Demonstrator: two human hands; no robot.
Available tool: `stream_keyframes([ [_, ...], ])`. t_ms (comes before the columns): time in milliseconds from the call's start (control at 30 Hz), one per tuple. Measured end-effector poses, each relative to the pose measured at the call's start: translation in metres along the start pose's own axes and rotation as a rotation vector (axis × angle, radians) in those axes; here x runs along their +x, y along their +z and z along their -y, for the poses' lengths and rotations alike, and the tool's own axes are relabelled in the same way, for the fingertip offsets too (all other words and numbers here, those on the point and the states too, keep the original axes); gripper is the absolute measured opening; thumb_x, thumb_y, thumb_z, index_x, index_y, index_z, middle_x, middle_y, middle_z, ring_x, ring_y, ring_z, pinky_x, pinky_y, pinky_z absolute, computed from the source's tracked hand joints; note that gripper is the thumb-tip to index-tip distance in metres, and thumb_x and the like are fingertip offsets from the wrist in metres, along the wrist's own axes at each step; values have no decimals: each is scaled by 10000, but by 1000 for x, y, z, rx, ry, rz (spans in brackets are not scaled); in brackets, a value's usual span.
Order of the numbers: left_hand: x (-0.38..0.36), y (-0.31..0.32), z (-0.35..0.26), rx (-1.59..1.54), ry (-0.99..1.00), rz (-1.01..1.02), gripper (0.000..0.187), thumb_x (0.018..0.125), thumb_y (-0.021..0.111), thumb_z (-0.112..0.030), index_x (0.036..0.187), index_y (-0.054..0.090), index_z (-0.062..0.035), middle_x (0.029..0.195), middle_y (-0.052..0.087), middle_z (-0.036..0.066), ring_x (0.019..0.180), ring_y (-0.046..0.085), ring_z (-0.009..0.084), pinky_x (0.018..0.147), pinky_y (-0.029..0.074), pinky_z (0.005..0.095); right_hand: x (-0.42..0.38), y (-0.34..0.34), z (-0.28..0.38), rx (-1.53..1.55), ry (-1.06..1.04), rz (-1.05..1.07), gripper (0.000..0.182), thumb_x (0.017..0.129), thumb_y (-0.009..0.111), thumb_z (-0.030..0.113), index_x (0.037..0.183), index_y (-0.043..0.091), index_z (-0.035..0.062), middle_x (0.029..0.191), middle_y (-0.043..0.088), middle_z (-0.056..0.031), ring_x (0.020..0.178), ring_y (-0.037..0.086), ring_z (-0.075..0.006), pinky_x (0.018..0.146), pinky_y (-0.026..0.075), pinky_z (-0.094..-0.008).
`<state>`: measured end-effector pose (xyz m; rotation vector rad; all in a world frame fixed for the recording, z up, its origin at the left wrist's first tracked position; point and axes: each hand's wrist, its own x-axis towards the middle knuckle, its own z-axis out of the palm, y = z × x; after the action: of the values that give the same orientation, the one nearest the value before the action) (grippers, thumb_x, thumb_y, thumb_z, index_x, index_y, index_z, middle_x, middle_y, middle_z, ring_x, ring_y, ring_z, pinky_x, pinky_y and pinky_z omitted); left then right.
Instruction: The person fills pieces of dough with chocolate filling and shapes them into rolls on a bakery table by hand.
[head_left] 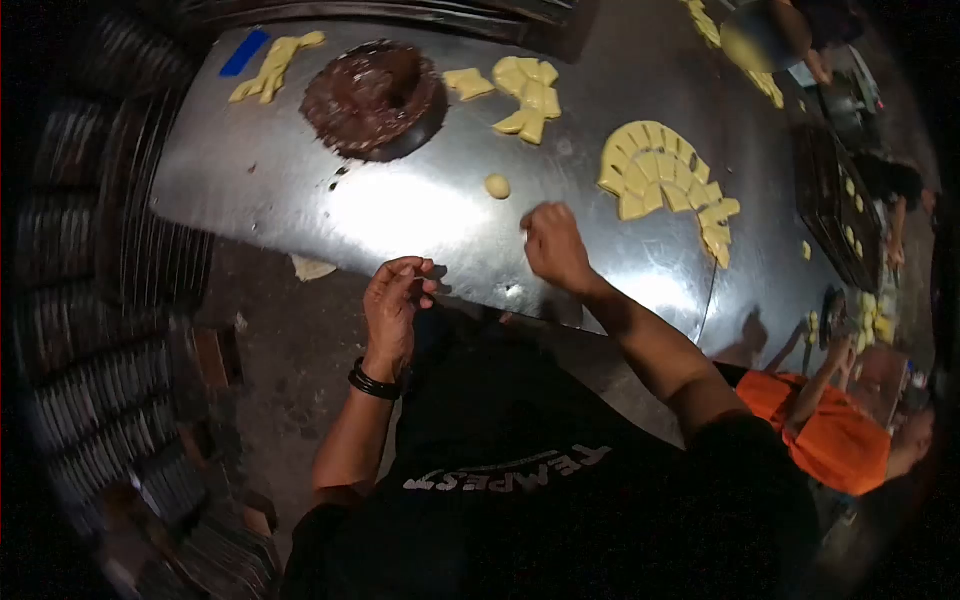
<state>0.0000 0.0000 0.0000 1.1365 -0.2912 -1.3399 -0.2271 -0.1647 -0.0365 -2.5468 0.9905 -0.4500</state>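
My left hand (pixel 392 303) is held up at the near edge of the metal table, palm inward, its fingers loosely bent with gaps between them and nothing plainly held. Over the tabletop my right hand (pixel 557 245) is closed, fingers curled under; whatever they hold, if anything, is hidden. A small yellow dough ball (pixel 497 186) lies just beyond that hand, apart from it. To the right of it sits a fan-shaped group of yellow dough pieces (pixel 655 165) with a tail of smaller pieces. Farther back are more joined dough pieces (pixel 530 95) and a flat dough piece (pixel 467 83).
A bowl of dark brown paste (pixel 375 100) stands at the back left, near a branching dough strip (pixel 277 68) and a blue flat piece (pixel 244 52). Tray racks (pixel 85 270) line the left. A person in an orange shirt (pixel 825 430) works at the right, near dark trays (pixel 840 205).
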Motion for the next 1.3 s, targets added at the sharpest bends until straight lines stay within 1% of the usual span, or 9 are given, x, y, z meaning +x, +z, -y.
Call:
stream_keyframes([
  [67,16,9,-10,-1,37,113,206,931,524,-192,1052,573,-32,1036,613,93,894,587,156,731,478,304,-22,-29,-4,68,-188,20,172,718,518,-14,882,552,25,893,536,-154,877,500,-336,803,404,-439],
  [333,136,28,-22,35,-138,382,302,957,487,-253,1131,518,-8,1032,588,72,883,559,157,725,457,282,-6,1,0,-240,275,-412,160,758,620,3,896,540,21,890,561,-113,884,565,-270,788,450,-374],
  [500,167,49,-18,138,-231,426,406,981,405,-407,1114,550,-53,1038,553,27,924,504,116,791,398,271,-7,-17,0,980,931,-366,220,769,712,9,941,577,29,849,612,-27,786,581,-110,744,495,-255],
  [567,166,51,-18,194,-256,475,454,984,367,-447,1135,540,-54,1076,552,33,957,496,124,830,385,289,28,-22,6,302,610,-274,247,773,732,58,963,579,22,846,598,-23,801,563,-100,720,477,-240],
  [767,162,59,-31,370,-289,596,622,964,315,-546,1220,489,-6,1129,552,37,1029,492,129,868,379,288,85,-29,-5,742,564,-20,334,882,561,336,946,626,16,799,616,-121,737,610,-218,729,489,-327],
  [800,165,55,-29,360,-286,598,608,964,339,-529,1258,464,-12,1162,549,58,1043,509,143,864,397,297,97,-47,-2,668,773,49,359,895,517,342,968,638,13,848,636,-144,794,624,-250,768,487,-350],
  [900,154,49,-25,402,-70,447,513,971,385,-466,1239,486,-39,1145,561,60,1006,540,148,848,422,306,110,-41,-31,21,709,-185,329,783,645,314,956,660,34,889,654,-143,827,626,-315,767,492,-410],
  [1000,129,51,-25,272,-8,226,352,967,453,-347,1146,533,-54,1126,589,83,994,590,170,800,476,308,124,-10,-59,-5,493,-249,282,714,701,243,913,658,48,869,649,-139,783,627,-317,735,499,-404],
  [1300,64,86,25,193,245,109,263,920,561,-146,1141,530,-5,1046,590,64,923,598,136,708,480,249,16,-53,16,1157,662,-246,277,785,650,-7,1054,583,6,870,653,-78,782,622,-133,654,508,-261],
])
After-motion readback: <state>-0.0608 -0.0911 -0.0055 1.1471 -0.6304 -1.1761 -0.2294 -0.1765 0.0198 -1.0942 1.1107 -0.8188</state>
